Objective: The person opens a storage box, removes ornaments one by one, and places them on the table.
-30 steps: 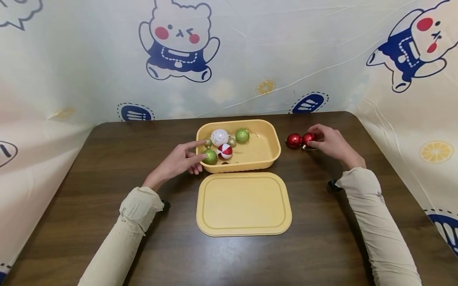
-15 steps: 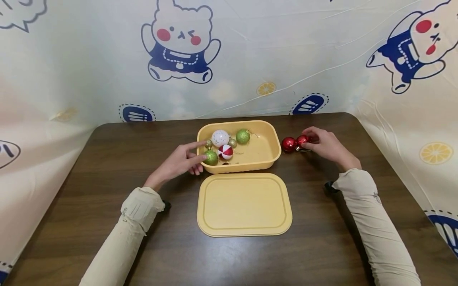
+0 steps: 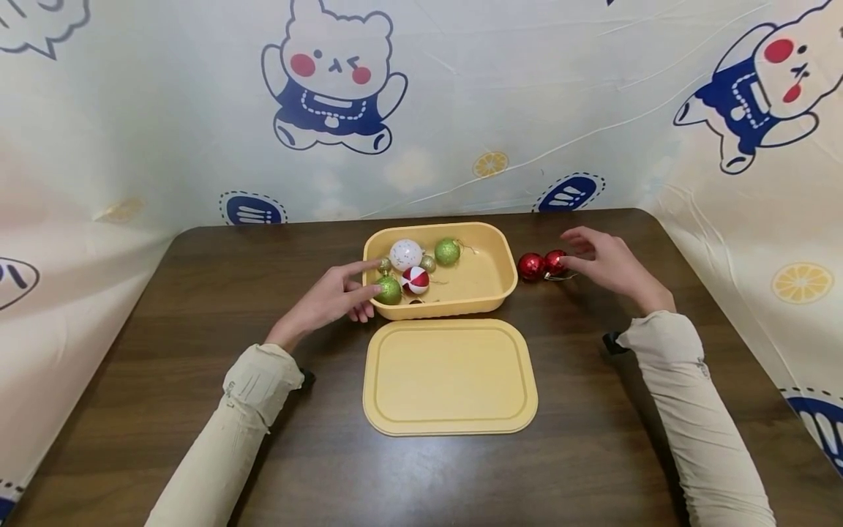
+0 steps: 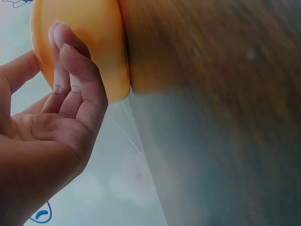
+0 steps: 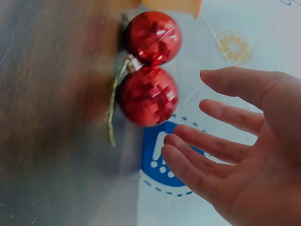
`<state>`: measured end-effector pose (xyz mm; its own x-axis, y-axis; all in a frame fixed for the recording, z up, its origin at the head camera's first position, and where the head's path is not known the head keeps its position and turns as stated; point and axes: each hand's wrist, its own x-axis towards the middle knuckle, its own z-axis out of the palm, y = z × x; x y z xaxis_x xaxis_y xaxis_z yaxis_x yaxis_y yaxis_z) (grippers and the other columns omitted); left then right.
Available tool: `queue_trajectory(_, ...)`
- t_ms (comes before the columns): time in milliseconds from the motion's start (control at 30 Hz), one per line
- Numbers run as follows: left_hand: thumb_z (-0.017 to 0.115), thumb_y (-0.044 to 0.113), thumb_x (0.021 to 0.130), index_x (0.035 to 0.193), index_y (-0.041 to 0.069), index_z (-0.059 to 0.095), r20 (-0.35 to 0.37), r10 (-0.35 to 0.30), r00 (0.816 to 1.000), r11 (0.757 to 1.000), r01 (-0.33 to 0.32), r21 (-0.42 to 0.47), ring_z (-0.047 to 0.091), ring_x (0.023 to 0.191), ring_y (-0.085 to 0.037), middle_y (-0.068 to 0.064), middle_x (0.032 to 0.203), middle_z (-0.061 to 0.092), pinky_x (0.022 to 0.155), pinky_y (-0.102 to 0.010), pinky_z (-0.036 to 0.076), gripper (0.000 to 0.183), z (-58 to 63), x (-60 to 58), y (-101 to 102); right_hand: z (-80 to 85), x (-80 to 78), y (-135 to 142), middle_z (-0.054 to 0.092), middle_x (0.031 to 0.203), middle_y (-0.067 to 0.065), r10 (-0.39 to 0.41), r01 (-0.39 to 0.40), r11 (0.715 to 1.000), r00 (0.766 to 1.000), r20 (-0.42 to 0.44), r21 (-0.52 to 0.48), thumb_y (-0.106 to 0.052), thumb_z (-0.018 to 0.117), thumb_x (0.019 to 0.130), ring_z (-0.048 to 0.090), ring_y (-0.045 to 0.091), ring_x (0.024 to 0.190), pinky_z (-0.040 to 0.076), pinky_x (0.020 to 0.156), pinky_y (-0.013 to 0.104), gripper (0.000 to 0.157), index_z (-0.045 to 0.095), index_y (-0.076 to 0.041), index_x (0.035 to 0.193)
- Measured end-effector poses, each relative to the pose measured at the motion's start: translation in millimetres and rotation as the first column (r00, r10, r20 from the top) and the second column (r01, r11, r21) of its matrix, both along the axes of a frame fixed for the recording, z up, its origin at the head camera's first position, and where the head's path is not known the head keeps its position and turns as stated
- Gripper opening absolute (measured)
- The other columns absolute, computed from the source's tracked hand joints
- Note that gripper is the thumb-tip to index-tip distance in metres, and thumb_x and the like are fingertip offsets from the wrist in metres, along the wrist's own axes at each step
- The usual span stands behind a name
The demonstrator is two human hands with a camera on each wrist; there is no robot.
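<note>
My left hand (image 3: pixel 332 295) grips the left end of a yellow plastic box (image 3: pixel 490 301). Its thumb and index finger reach over the rim, while the other fingers (image 4: pixel 81 66) curl against the outer wall. Inside the box are a white speckled bauble (image 3: pixel 405 254), green glitter baubles (image 3: pixel 447 251), small gold ones (image 3: pixel 428 263) and a red-and-white ball (image 3: pixel 415 280). Two shiny red baubles (image 3: pixel 531 267) (image 5: pixel 149 96) sit together on the table, close to the box's right end. Just right of them hovers my right hand (image 3: pixel 615 265), fingers spread and holding nothing.
A flat yellow lid (image 3: pixel 451 377) lies on the dark wood table (image 3: pixel 316 454), in front of the box. Behind the table and along both sides hangs a printed cloth (image 3: pixel 461 88). A gold cord (image 5: pixel 112 113) trails from one red bauble.
The two red baubles slid left toward the box under my right hand. That hand has since let go and drawn back to the right. My left hand stays in place.
</note>
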<state>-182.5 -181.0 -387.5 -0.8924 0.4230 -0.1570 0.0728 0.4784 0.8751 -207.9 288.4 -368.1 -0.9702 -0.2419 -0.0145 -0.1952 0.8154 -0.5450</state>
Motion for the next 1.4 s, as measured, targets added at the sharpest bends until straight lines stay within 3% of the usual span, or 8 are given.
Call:
queue_trajectory(567,0.063,0.022,0.1,0.151,0.011,0.042,-0.009,0.01,1.0,1.0,-0.01,0.025,0.066,0.066,-0.035,-0.014,0.073,0.069,0.06,-0.041,0.058,0.057,1.9,-0.6,-6,31.6,8.9,-49,0.059,0.131,0.021,0.047,-0.05,0.998,0.991,-0.126,-0.022,-0.013,0.067,0.095,0.06,0.039,0.111,0.052,0.091,0.056,0.04,0.057,-0.004,0.133)
queue_trajectory(733,0.063,0.022,0.1,0.152,0.011,0.041,-0.009,-0.003,1.0,1.0,0.003,0.027,0.067,0.065,-0.032,-0.013,0.073,0.069,0.061,-0.042,0.058,0.057,-1.9,-0.3,-1,30.8,6.5,-60,0.06,0.13,0.019,0.072,-0.075,0.997,0.99,-0.125,-0.023,-0.013,0.067,0.096,0.06,0.038,0.111,0.052,0.093,0.054,0.039,0.057,-0.004,0.132)
queue_trajectory(933,0.065,0.022,0.098,0.147,0.011,0.046,-0.023,0.049,0.999,0.999,-0.049,0.013,0.066,0.062,-0.033,-0.013,0.072,0.069,0.06,-0.044,0.058,0.054,1.2,-0.5,1,30.4,-0.6,-82,0.061,0.128,0.018,0.112,-0.122,0.991,0.983,-0.143,-0.062,-0.011,0.067,0.095,0.06,0.036,0.113,0.051,0.095,0.054,0.038,0.058,-0.003,0.131)
queue_trajectory(1200,0.061,0.023,0.101,0.152,0.014,0.038,0.096,0.01,0.995,0.997,-0.017,0.077,0.069,0.067,-0.041,-0.018,0.075,0.071,0.06,-0.046,0.058,0.057,1.3,1.9,3,24.0,-5.2,-113,0.062,0.127,0.019,0.176,-0.192,0.977,0.971,-0.16,-0.094,-0.01,0.065,0.096,0.06,0.038,0.115,0.05,0.096,0.053,0.036,0.058,0.0,0.13)
queue_trajectory(1400,0.06,0.023,0.101,0.153,0.014,0.037,0.116,0.03,0.993,0.997,-0.039,0.071,0.069,0.067,-0.04,-0.017,0.077,0.072,0.061,-0.046,0.059,0.057,3.7,6.8,0,16.1,-12.7,-139,0.061,0.129,0.019,0.22,-0.236,0.965,0.966,-0.136,-0.114,-0.012,0.065,0.097,0.058,0.037,0.116,0.05,0.097,0.052,0.037,0.058,0.0,0.131)
